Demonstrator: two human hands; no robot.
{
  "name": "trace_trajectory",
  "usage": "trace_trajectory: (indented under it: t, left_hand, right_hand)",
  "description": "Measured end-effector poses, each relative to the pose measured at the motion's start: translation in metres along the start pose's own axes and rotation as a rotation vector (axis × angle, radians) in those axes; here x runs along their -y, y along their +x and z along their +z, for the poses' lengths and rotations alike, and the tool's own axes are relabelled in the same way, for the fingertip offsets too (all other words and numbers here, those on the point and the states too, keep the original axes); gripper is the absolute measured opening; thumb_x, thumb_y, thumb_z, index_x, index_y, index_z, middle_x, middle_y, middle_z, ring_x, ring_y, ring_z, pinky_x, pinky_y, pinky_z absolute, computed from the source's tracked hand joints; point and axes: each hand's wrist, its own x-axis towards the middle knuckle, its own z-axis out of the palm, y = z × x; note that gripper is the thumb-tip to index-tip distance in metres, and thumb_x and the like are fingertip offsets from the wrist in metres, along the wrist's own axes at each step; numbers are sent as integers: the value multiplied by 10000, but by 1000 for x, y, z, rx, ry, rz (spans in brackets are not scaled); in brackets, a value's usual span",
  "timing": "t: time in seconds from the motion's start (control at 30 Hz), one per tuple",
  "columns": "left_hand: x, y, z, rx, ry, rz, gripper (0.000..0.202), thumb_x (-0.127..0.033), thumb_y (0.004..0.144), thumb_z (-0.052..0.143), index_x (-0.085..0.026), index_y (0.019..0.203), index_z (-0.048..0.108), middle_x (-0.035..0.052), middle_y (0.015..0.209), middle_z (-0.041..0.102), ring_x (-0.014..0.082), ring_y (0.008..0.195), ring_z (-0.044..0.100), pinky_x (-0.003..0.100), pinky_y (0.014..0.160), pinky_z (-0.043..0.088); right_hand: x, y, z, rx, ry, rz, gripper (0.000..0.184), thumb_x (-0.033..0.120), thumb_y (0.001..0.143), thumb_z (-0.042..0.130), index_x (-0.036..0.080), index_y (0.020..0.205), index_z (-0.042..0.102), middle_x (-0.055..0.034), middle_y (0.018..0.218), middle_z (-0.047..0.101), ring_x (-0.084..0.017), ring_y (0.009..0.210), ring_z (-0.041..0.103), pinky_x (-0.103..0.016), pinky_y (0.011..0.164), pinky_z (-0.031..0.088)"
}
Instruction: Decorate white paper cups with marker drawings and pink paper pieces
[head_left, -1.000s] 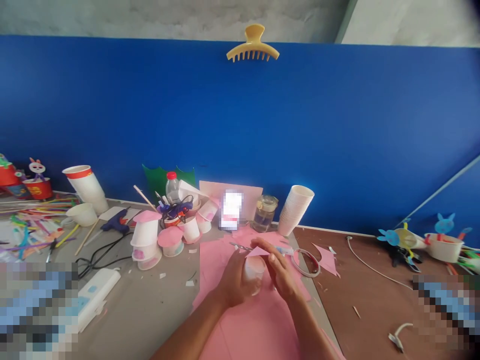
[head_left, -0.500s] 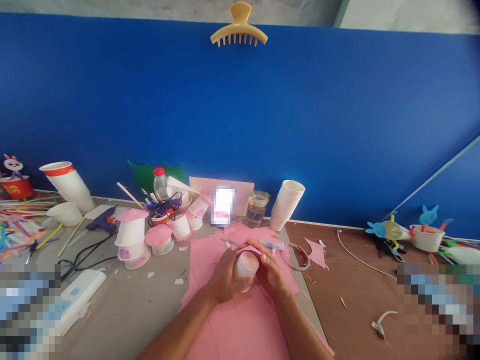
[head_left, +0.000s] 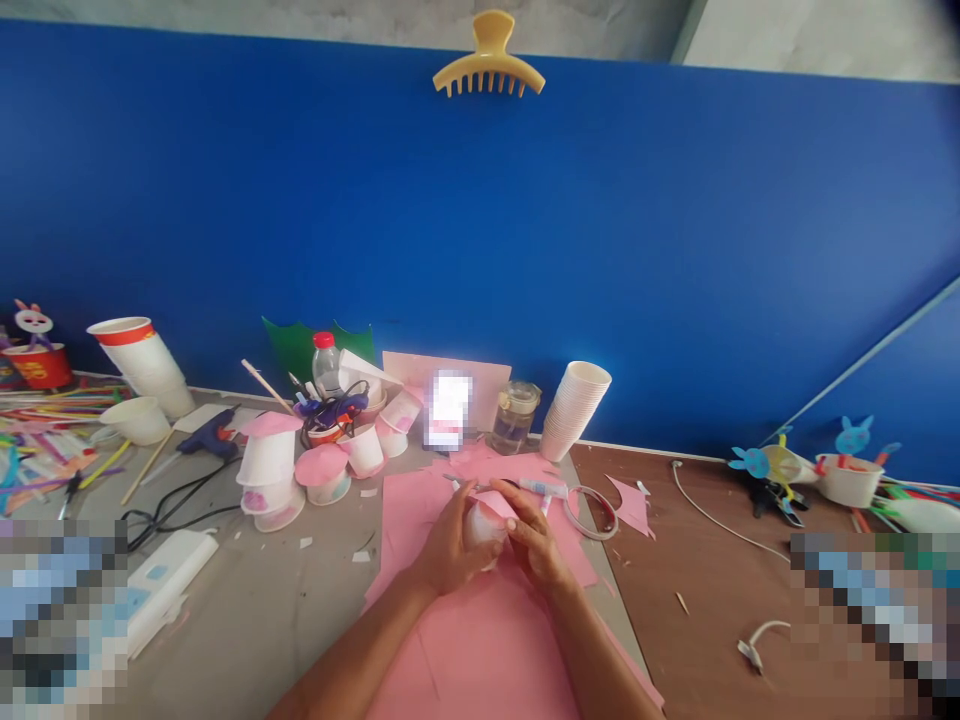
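My left hand (head_left: pixel 448 546) is wrapped round a small white paper cup (head_left: pixel 480 522) held over a large pink paper sheet (head_left: pixel 480 630). My right hand (head_left: pixel 535 540) presses on the cup's far side, its fingers closed over a pink paper piece (head_left: pixel 496 503) on the cup's top. Much of the cup is hidden by both hands. Just behind them lie small scissors (head_left: pixel 459 484), a glue tube (head_left: pixel 541 488) and a tape ring (head_left: pixel 592 512).
A stack of white cups (head_left: pixel 573 412), a glass jar (head_left: pixel 513 416) and a phone stand at the blue wall. Finished pink-topped cups (head_left: pixel 267 470), a glue gun (head_left: pixel 201 438) with its cable, straws (head_left: pixel 45 450) lie left. Paper rabbit crafts (head_left: pixel 795 468) and a white cable (head_left: pixel 712 512) lie right.
The cup has tilted and sunk deeper between my hands. My right hand's fingers have closed over the pink piece on its top. The view shifted slightly.
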Motion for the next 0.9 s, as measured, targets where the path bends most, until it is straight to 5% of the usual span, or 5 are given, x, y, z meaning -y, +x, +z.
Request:
trace_trajectory:
  t: [0.13,0.27,0.33,0.53,0.9]
  left_hand:
    - [-3,3,-3,-89,-69,5,529,-361,751,658,-211,1211,445,106,1100,619,272,959,616,427,814,506]
    - [-1,12,-12,-356,-113,15,530,-366,736,659,-197,1186,434,91,1105,601,254,983,598,386,840,481]
    - [0,16,-18,-463,-100,-48,506,-376,737,656,-196,1160,447,83,1094,595,245,981,593,364,831,477]
    - [2,22,-28,-582,-86,-120,429,-425,747,645,-190,1071,491,77,1024,607,246,929,601,353,772,488]
    - [-3,22,-24,-454,-263,-143,451,-487,700,674,-179,982,505,49,882,615,198,775,606,311,674,492]
  right_hand:
    - [-2,5,-2,-151,-7,-159,437,467,750,612,274,1142,622,-58,1160,648,-272,1099,576,-460,942,442]
    - [-4,10,-18,-645,-274,-254,281,387,791,570,196,986,635,-55,877,677,-221,848,630,-393,801,475]
    - [-6,12,-28,-759,-354,-261,254,354,787,553,182,956,632,-59,876,664,-219,856,608,-373,792,454]
    - [-5,13,-41,-810,-526,-272,257,312,748,525,169,920,652,-73,921,666,-222,876,582,-341,787,424]
    - [-8,12,-47,-794,-785,-242,299,256,761,466,179,979,654,-52,791,650,-210,718,548,-322,688,409]
